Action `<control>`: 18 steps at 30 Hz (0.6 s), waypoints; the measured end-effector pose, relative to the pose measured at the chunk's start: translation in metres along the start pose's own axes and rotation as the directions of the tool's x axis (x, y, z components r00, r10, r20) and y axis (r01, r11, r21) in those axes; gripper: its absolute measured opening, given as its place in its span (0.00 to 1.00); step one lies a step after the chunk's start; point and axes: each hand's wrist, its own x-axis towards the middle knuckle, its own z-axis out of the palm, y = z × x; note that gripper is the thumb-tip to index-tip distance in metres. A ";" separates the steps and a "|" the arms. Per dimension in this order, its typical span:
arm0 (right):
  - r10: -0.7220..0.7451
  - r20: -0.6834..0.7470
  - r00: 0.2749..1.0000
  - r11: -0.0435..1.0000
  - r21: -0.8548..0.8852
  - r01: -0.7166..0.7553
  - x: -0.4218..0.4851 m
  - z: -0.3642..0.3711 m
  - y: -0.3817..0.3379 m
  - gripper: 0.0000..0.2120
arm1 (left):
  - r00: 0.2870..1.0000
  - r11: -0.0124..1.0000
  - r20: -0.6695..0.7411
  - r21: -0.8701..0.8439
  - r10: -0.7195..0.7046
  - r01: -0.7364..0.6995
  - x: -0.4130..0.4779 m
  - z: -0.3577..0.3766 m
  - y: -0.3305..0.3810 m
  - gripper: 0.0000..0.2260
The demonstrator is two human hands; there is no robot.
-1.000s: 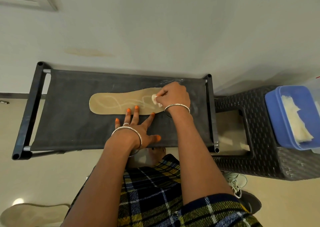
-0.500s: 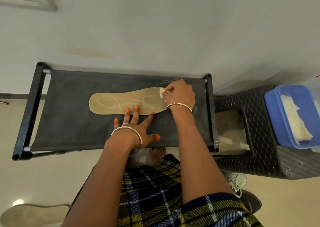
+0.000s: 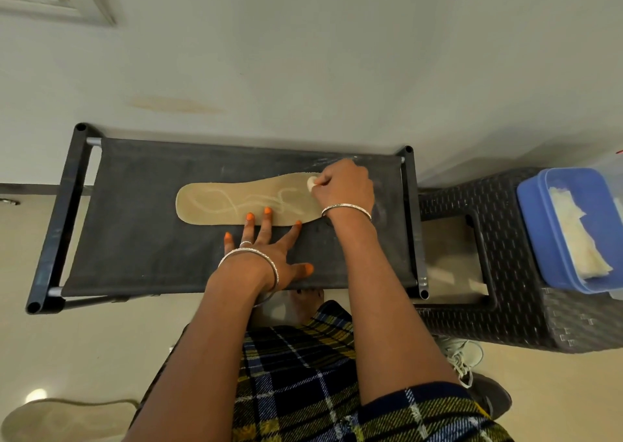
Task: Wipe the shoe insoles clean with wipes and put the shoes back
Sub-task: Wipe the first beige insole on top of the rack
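A small white wipe [image 3: 312, 182] is pinched in the curled fingers of the right hand [image 3: 344, 185] and pressed against the right-hand end of the insole [image 3: 236, 202]. The left hand [image 3: 266, 249] is laid flat with its fingers straight and spread, grasping nothing. Its fingertips are set on the insole's near edge, presumably so that the insole is kept from sliding under the rubbing. The insole lies lengthwise on the dark fabric top of the shoe rack [image 3: 135, 239].

Pale looping marks are seen along it; dirt, moisture or print cannot be told apart. Its far right end is hidden beneath the right hand. A blue tub [image 3: 539, 232] of pale sheets, judged to be spare wipes, is cut off at the frame edge. A second insole [image 3: 67, 418] on the floor is likewise cropped, and a laced shoe [image 3: 472, 367] is partly covered by the arm.
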 end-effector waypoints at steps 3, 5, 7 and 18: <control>-0.099 0.109 0.989 0.995 0.021 0.097 -0.003 0.004 -0.007 0.06 | 1.000 1.000 0.000 0.004 -0.001 0.001 -0.001 0.000 0.000 0.36; -0.042 0.076 0.996 0.999 0.033 0.040 0.001 -0.001 0.000 0.06 | 1.000 1.000 -0.004 0.003 0.004 -0.004 -0.001 0.000 -0.001 0.36; 0.081 -0.016 0.997 0.996 0.031 -0.081 0.005 -0.007 0.011 0.06 | 1.000 1.000 -0.009 0.004 0.009 -0.009 -0.001 -0.001 -0.001 0.36; -0.039 0.055 0.998 0.998 0.059 0.036 -0.003 0.003 -0.007 0.05 | 1.000 1.000 -0.021 -0.007 -0.001 0.001 -0.001 0.000 0.001 0.35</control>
